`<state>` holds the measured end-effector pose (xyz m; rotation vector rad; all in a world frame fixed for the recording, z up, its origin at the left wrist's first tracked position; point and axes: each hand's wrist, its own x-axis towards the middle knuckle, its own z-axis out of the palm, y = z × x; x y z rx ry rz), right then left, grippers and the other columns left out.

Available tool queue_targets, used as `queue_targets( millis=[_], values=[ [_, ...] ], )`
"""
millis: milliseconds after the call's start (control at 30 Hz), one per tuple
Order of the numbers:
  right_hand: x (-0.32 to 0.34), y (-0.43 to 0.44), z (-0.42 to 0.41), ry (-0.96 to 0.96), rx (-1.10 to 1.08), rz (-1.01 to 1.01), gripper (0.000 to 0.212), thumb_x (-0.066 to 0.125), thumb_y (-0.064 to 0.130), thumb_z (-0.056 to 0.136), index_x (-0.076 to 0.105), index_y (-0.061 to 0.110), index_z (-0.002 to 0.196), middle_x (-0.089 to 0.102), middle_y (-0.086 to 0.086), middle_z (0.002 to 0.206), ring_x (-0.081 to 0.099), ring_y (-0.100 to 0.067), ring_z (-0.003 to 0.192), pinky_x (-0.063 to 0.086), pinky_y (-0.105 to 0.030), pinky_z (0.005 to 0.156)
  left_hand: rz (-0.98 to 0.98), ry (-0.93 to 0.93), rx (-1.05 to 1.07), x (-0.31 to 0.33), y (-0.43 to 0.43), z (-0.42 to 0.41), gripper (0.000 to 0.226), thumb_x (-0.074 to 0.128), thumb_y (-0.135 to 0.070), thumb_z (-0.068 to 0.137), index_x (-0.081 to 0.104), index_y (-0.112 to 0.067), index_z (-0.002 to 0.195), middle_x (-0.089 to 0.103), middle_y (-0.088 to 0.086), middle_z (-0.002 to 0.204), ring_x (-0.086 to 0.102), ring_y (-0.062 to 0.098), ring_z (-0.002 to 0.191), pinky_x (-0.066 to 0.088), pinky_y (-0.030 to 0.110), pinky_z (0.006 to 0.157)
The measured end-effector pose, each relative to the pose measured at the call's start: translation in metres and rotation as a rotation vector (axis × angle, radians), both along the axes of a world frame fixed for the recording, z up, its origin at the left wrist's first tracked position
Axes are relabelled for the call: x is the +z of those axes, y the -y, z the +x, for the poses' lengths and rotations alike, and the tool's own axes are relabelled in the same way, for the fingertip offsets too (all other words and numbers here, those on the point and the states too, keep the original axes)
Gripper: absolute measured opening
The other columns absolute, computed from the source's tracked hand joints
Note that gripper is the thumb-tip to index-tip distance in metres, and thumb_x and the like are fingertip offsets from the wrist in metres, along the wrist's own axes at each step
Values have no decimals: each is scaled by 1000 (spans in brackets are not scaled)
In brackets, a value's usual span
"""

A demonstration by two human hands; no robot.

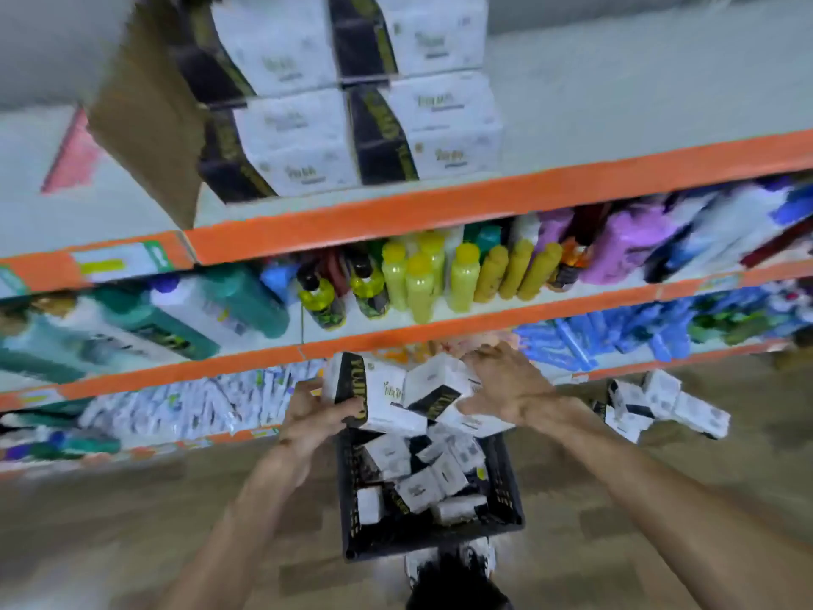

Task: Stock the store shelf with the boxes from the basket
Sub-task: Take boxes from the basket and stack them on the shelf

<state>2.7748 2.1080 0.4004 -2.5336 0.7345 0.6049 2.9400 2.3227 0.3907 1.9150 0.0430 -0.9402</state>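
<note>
A black plastic basket (506, 490) stands on the floor in front of me, holding several white and black boxes (422, 482). Above it I hold a cluster of the same boxes (387, 394) between both hands. My left hand (316, 422) grips the cluster's left side by a black panel. My right hand (506, 385) lies flat over the top right of the cluster, fingers spread. On the top shelf (484, 204) the same kind of boxes (365, 94) stand stacked in two rows. The picture is blurred.
Orange-edged shelves run across the view. The middle shelf (506, 319) holds yellow bottles (422, 275), teal containers (176, 314) and purple packs (624, 248). A brown carton flap (145, 112) hangs at upper left. More boxes (660, 407) lie on the floor to the right. My shoes (453, 561) stand behind the basket.
</note>
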Motion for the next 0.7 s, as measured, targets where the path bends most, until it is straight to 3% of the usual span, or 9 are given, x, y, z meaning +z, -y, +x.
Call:
queue_targets(
  millis=[67,133,200,267,367,467,567,633,700],
  values=[
    [58,9,3,48,19,-28,81,64,53,79,34,17,146,40,-4,147,34,-26,135,30,-39,108,-53,25,-22,52,3,3,55,80,-7,76,47,-16,119,68,11,99,67,17,77,54,24,62],
    [111,17,3,91,21,-44,68,66,52,77,45,15,130,52,-5,128,45,-28,118,41,-39,92,-77,43,-61,100,4,7,60,79,-8,77,43,-13,125,64,17,108,66,23,87,54,29,73],
    [158,25,5,135,34,-52,55,67,51,75,44,16,112,54,-3,105,50,-27,97,42,-37,71,-116,87,-72,143,4,13,62,78,-6,78,42,-9,128,63,22,112,67,27,88,56,32,75],
    [200,30,7,160,64,-72,54,66,52,75,37,17,104,51,-1,93,51,-26,86,40,-36,63,-169,115,-82,178,1,20,57,77,-4,78,44,-7,125,68,22,106,71,30,83,60,35,74],
    [256,39,13,210,113,-113,53,63,52,78,36,17,107,57,-6,98,55,-29,87,44,-37,67,-223,170,-51,221,2,29,47,76,-6,79,49,-7,116,69,18,99,70,30,83,59,31,67],
    [302,50,26,245,154,-214,53,61,54,81,37,18,113,60,-8,102,55,-29,85,48,-38,71,-303,196,4,254,9,41,31,78,-9,78,55,-14,99,71,9,84,67,19,69,54,23,52],
    [336,61,41,316,174,-347,55,61,52,82,41,21,124,61,-8,109,55,-29,92,48,-39,77,-387,213,79,279,20,53,30,76,-8,80,51,-16,95,73,3,78,66,15,61,54,23,49],
    [351,67,52,344,181,-397,56,59,50,84,41,24,130,58,-10,115,53,-32,103,45,-42,83,-423,254,110,287,28,60,22,72,-7,83,53,-17,88,73,2,80,69,11,66,56,22,52],
    [357,72,65,350,192,-435,54,57,48,88,40,25,134,55,-11,121,50,-33,111,41,-45,87,-454,244,166,291,37,68,20,70,-8,86,55,-11,99,69,8,96,68,16,85,55,23,60]
  ],
)
